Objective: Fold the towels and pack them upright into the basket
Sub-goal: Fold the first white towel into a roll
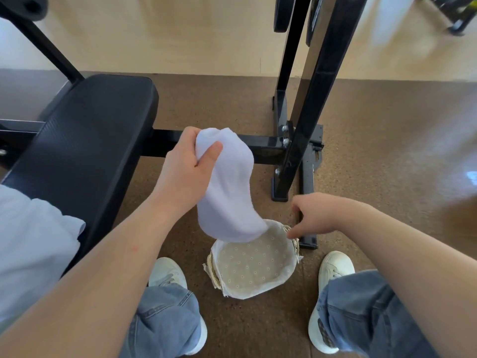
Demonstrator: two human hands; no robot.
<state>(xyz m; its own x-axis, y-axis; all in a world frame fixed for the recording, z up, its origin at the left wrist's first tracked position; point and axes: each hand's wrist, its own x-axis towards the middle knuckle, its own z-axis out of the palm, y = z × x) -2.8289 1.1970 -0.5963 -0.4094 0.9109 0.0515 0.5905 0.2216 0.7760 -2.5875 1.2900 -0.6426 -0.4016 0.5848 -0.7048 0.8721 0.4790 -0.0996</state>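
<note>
Head cam looking straight down here, person is sitting with knees apart. The basket [214,278] is on the brown floor [245,104] between the two white sneakers [167,273]. It's a round woven one with a pale dotted fabric liner folded out over the rim, and from what shows, nothing's lying on the liner's bottom.

Left hand [185,171] is up above it, gripping the towel [227,197] by its top end, thumb pressed across the front and fingers wrapped round behind. The towel is pale, almost lavender white, and looks bunched or loosely rolled rather than neatly flat. It hangs down on a slant, and its bottom end overlaps the basket's far rim from this angle. Can't say if it's actually touching the liner or just hovering over it.

Right hand [317,215] is down at the right side of the rim with curled fingers, fingertips right at the woven edge. Honestly can't tell whether it's pinching the rim or only touching it.

Off to the left is a black padded table [85,140], with some white cloth [33,244] at the frame's edge. Could be a towel or clothing, can't tell. A black steel frame [302,130] stands just behind the basket. Blue jeans [165,321] on both legs.
</note>
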